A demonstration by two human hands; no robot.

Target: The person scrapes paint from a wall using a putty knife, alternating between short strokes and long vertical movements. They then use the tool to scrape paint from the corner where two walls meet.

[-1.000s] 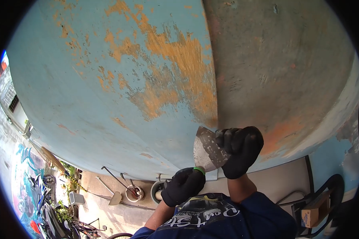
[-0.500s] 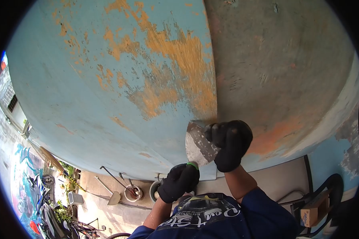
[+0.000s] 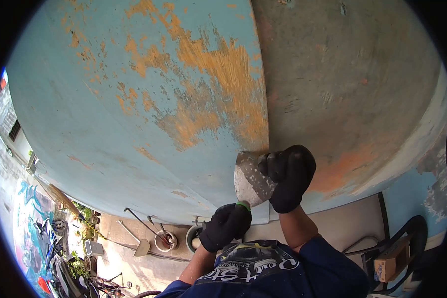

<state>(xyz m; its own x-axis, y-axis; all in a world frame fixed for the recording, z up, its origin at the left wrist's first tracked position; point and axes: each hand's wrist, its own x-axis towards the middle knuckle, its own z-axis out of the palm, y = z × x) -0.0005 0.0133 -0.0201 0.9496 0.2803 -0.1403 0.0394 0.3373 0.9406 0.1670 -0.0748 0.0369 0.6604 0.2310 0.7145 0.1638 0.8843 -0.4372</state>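
Observation:
My left hand [image 3: 225,227], in a black glove, is closed round the green handle of a wide scraper [image 3: 251,183]. The scraper's metal blade is speckled with pale residue and fans out up and to the right of the handle. Against the blade's right side, my right hand [image 3: 290,178], also black-gloved, has its fingers curled round the edge. Behind the blade rises a curved light-blue surface [image 3: 109,124] with worn orange-brown patches [image 3: 233,69]. A straight edge parts it from a grey-brown surface [image 3: 347,89] on the right.
Below left stand a white bucket [image 3: 165,241] with tools in it, a second bucket [image 3: 192,238] and a long-handled tool [image 3: 141,247]. Motorcycles [image 3: 59,263] and plants are at the far left. A cardboard box [image 3: 392,260] is at the lower right.
Both hands and the scraper have shifted slightly to the right in view. The surface patches sit slightly further left. Both hands keep their hold.

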